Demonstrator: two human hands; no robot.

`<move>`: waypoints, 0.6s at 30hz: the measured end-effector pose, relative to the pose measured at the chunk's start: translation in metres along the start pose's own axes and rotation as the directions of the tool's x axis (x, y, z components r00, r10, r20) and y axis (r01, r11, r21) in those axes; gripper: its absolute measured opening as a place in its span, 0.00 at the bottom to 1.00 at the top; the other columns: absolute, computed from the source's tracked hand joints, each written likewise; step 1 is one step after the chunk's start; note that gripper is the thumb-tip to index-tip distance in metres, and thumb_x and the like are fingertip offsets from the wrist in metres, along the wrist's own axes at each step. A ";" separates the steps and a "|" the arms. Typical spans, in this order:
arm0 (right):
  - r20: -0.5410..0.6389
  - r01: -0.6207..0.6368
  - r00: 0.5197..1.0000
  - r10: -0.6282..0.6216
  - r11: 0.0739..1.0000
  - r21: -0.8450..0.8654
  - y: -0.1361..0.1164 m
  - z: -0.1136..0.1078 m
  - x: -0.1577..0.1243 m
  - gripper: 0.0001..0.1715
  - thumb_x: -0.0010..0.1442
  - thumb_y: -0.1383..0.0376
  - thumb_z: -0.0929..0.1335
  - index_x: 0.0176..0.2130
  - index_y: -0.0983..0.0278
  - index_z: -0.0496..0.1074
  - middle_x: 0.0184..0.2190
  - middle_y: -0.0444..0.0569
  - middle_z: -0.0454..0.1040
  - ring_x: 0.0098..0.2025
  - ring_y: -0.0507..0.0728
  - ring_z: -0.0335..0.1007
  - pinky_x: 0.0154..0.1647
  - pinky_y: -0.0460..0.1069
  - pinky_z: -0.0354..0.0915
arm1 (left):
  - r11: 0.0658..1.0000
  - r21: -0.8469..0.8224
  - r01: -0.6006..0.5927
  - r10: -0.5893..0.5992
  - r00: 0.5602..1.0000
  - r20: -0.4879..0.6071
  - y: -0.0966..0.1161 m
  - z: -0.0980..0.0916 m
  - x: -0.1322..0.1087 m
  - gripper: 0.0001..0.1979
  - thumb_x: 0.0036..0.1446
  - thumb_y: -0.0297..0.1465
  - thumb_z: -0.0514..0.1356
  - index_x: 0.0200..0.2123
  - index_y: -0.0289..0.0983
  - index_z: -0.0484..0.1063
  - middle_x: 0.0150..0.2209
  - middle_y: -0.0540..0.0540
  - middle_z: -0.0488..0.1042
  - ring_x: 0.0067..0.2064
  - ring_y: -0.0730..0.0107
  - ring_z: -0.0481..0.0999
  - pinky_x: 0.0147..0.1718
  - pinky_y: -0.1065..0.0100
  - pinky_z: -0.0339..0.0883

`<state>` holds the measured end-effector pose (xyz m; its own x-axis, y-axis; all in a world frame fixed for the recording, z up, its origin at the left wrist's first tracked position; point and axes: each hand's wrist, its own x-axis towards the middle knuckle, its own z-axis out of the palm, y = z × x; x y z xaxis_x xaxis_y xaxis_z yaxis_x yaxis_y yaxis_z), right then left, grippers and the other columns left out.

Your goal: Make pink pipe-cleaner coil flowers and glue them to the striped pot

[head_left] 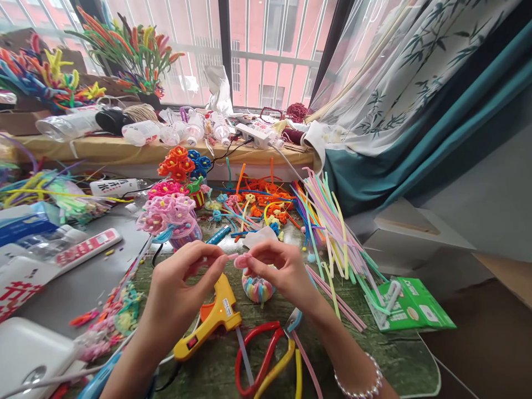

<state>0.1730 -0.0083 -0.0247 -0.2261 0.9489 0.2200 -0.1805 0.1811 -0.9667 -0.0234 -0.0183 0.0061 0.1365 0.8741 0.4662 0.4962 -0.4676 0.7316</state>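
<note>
Between my two hands a short pink pipe cleaner [240,259] is stretched, its right part curled into a small loop. My left hand [183,282] pinches the straight end, and my right hand [280,271] grips the looped part between thumb and fingers. Just below sits a small pastel striped pot [258,288] wrapped in pipe cleaners, partly covered by my right hand. Under my left hand lies a yellow hot glue gun [224,310] with a glue stick poking from its back. Red-handled scissors [257,354] rest near the front, beside pliers with yellow handles [286,360].
Pink pipe cleaner flowers [166,213] stand in a pot at left. Loose pastel pipe cleaners [336,233] lie in a bundle at right, near a green packet [415,305]. Orange pieces [270,194] are heaped behind. A power strip [252,136] sits on the windowsill.
</note>
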 end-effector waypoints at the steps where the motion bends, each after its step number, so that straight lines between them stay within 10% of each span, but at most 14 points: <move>1: 0.002 0.008 1.000 -0.008 1.000 -0.016 0.000 0.000 0.000 0.09 0.58 0.61 0.76 0.34 0.64 0.76 0.32 0.48 0.83 0.31 0.55 0.81 0.35 0.47 0.74 | 0.999 0.045 -0.025 0.025 1.000 0.002 0.001 0.000 0.000 0.06 0.59 0.36 0.64 0.32 0.42 0.75 0.30 0.54 0.77 0.31 0.71 0.75 0.31 0.71 0.68; 18: 0.018 0.085 0.996 -0.083 0.984 -0.157 0.000 -0.001 0.001 0.06 0.59 0.63 0.74 0.35 0.64 0.77 0.30 0.47 0.80 0.32 0.55 0.79 0.36 0.48 0.73 | 0.969 0.195 -0.154 0.141 0.987 0.079 0.006 0.000 0.003 0.06 0.62 0.32 0.61 0.32 0.40 0.73 0.30 0.52 0.75 0.34 0.67 0.72 0.35 0.66 0.64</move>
<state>0.1739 -0.0074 -0.0244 -0.2273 0.9257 0.3022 -0.0462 0.2997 -0.9529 -0.0206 -0.0185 0.0117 0.2728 0.8069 0.5239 0.6267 -0.5622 0.5396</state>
